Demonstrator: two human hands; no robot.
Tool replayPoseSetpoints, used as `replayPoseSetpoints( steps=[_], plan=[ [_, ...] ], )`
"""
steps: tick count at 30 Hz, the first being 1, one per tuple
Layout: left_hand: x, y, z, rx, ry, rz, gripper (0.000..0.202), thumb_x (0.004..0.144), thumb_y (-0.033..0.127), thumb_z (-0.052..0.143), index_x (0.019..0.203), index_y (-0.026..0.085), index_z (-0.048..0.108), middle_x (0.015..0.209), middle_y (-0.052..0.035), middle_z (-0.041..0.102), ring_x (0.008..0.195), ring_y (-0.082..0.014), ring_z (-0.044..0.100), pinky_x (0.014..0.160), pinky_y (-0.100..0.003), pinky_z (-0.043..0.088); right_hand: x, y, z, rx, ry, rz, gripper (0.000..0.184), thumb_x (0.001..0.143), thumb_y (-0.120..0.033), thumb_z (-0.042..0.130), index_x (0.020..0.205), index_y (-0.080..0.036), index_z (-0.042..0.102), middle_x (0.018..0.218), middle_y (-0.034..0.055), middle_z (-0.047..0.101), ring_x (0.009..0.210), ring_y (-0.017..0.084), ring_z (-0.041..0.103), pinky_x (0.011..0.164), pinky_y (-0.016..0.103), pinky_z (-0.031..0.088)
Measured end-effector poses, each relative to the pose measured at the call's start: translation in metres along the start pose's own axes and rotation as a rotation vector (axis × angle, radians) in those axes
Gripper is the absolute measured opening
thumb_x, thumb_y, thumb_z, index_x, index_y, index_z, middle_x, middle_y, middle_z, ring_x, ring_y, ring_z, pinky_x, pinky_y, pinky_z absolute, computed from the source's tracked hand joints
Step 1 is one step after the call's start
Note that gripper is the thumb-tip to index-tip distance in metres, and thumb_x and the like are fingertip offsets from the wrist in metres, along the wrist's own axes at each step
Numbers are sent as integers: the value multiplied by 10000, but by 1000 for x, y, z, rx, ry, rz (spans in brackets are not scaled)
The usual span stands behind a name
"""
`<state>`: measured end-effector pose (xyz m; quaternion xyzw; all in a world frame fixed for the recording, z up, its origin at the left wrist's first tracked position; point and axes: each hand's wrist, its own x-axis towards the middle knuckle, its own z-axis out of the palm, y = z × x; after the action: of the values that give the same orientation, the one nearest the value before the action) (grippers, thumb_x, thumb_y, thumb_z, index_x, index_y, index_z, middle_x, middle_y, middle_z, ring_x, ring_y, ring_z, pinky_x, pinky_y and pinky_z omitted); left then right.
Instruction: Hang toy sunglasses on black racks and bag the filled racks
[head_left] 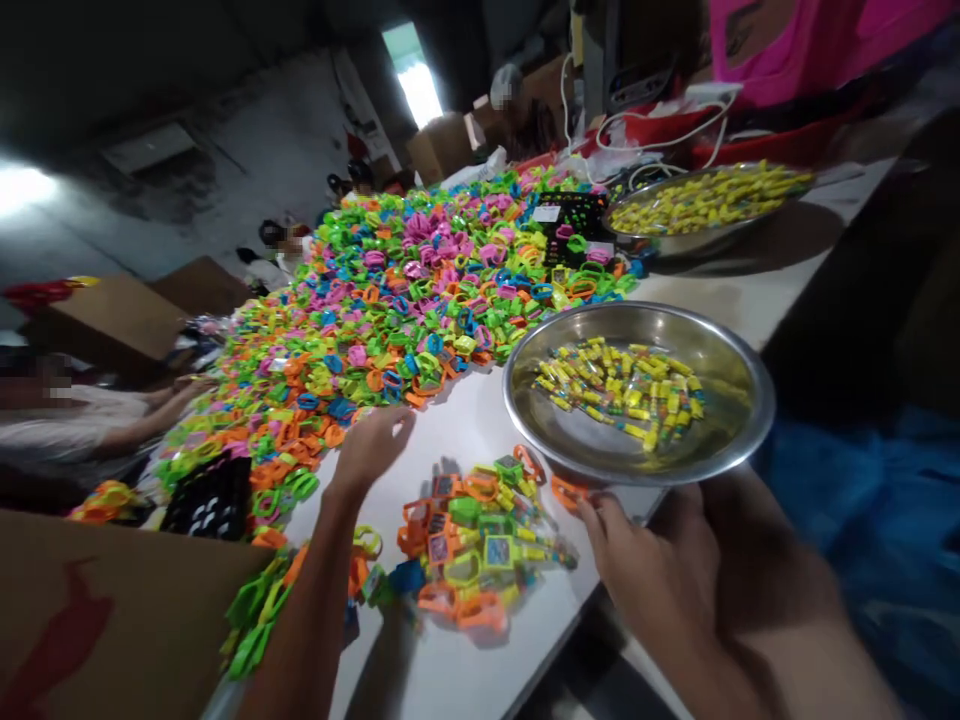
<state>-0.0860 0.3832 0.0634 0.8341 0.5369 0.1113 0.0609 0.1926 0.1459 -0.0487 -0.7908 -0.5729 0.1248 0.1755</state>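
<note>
My right hand (634,550) is closed at the table's front edge, its fingertips pinching an orange toy watch (568,493) just below the steel bowl. My left hand (373,445) is at the near edge of a big heap of colourful toy watches (420,270). Its fingers are curled, and whatever they hold is hidden. Between my hands, a small blurred pile of toy watches (461,545), orange, green and yellow, lies with slim yellow-capped tubes on the white table (457,415). The steel bowl (754,400) holds many yellow-capped tubes (637,390) of coloured bits.
A second steel bowl (690,245) heaped with yellow tubes stands farther back. Black perforated baskets (210,500) sit by the heap. A cardboard box (135,620) fills the lower left. Co-workers sit along the far side; one person's arm (154,415) reaches to the heap.
</note>
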Motion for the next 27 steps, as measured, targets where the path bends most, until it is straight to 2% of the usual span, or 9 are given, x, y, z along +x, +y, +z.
replayPoseSetpoints(
  steps=[3,5,7,9,13,17,20,24,27],
  plan=[
    [41,-58,1,45,-24,-82,280,993,197,532,1116,141,777,1171,-114,803,1046,-246,732,922,-332,552,0,-15,-2,-121,46,-163,357,1095,-191,399,1160,-210,750,926,132,801,647,241,776,465,276,449],
    [53,-79,6,53,-65,-97,168,978,212,629,1070,150,755,1116,-83,788,995,-215,718,919,-341,553,-6,-18,-9,-62,96,-224,340,1091,-228,434,1101,-239,773,964,138,786,656,233,763,462,283,460],
    [57,-91,14,53,-92,-125,138,986,285,698,949,153,717,973,-48,750,897,-192,691,886,-360,555,-10,-15,-22,21,132,-243,305,1098,-321,481,1061,-283,781,927,116,784,646,230,749,488,292,500],
    [57,-97,24,34,-110,-157,264,998,358,718,830,162,663,832,-9,684,801,-176,652,840,-360,550,-5,-10,-43,41,139,-218,306,1105,-395,496,1042,-310,783,922,96,800,690,245,764,563,310,552],
    [48,-95,35,-70,-76,-194,320,983,393,713,768,178,612,767,10,631,788,-181,630,821,-353,531,45,-5,-97,-53,135,-115,358,1128,-398,459,1055,-252,778,1023,119,829,892,317,808,721,364,576],
    [25,-73,31,-202,78,-236,107,900,278,604,952,186,618,922,-62,682,895,-226,638,846,-371,525,118,-16,-119,-225,-98,-205,273,1100,-286,553,1122,-153,791,1121,171,824,1068,324,791,846,370,580],
    [-4,-40,21,-342,115,-203,379,866,356,572,1187,159,611,1067,-105,697,912,-239,670,822,-376,563,154,-36,-107,-237,-171,-260,228,1076,-316,673,1151,-125,774,1153,143,800,1056,269,774,919,401,611],
    [-51,22,13,-579,-34,-103,586,880,480,594,1369,158,618,957,-43,703,774,-191,692,758,-347,599,174,-60,-92,-245,-227,-265,351,1054,-418,740,1291,-161,711,1270,93,741,1080,241,744,952,468,640],
    [-80,66,14,-968,-166,-162,525,892,398,697,1354,158,625,823,-5,695,756,-173,691,748,-313,590,173,-61,-98,-233,-224,-259,234,1048,-289,722,1199,-113,745,1197,148,777,1085,285,763,949,451,623]
  ],
)
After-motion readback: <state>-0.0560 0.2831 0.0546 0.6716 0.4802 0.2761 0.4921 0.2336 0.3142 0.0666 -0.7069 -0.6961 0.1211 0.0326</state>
